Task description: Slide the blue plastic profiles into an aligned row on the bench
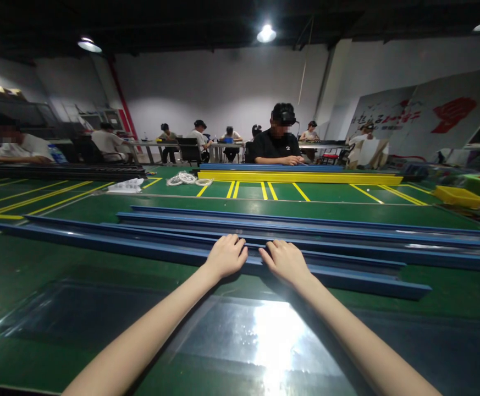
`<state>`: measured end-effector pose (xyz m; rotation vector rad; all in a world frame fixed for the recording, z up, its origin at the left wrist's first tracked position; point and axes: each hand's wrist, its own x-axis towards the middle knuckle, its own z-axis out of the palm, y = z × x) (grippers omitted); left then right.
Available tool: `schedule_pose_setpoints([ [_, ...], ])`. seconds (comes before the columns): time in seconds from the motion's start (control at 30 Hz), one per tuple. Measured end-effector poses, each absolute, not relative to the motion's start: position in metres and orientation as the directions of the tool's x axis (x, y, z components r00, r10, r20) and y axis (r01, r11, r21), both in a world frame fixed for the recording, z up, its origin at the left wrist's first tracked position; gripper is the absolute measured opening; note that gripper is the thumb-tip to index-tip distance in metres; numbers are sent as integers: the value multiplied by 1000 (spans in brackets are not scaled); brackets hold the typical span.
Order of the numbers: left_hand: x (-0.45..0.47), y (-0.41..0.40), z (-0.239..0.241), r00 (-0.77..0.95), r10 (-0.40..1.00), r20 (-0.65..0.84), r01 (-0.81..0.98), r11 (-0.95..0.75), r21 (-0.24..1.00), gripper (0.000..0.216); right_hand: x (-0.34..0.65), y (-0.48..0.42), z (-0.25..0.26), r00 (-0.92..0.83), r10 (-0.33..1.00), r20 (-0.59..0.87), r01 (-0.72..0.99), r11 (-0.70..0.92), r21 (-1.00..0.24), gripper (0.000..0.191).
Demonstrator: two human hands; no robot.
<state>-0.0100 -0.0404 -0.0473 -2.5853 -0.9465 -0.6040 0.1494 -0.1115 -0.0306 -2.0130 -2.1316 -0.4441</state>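
A long blue U-shaped channel (355,278) lies across the green table, its open side facing up. My left hand (226,257) grips it near the middle, fingers curled over the channel and thumb toward the other hand. Close by on the right, my right hand (286,261) holds the same channel in a similar way. The undersides of my fingers are hidden. Just behind lie more blue channels (330,223), roughly parallel and partly close against the held one. Nearer to me, a clear glossy plastic sheet (207,324) lies flat beneath my forearms.
Across the green table (174,199), a yellow channel (297,176) lies before a seated co-worker (279,137). Coiled white cable (184,177) and a white plastic bag (126,185) lie left of it. Black strips (58,171) are far left; a yellow bin (460,197) stands right.
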Motion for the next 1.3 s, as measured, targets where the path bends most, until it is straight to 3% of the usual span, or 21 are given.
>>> schedule_pose_setpoints([
  [0.13, -27, -32, -47, 701, 498, 510, 656, -732, -185, 29, 186, -128, -26, -87, 940, 330, 991, 48, 124, 46],
  [0.43, -59, -17, -49, 711, 420, 564, 637, -724, -264, 30, 282, -165, -24, 154, 913, 378, 963, -224, 150, 47],
  [0.6, -61, -14, -51, 731, 385, 564, 608, -742, -282, 32, 297, -174, -29, 179, 927, 329, 972, -219, 89, 48],
  [1.3, -78, -5, -52, 755, 375, 538, 605, -714, -352, 39, 280, -173, -33, 120, 930, 346, 971, -183, 156, 45],
])
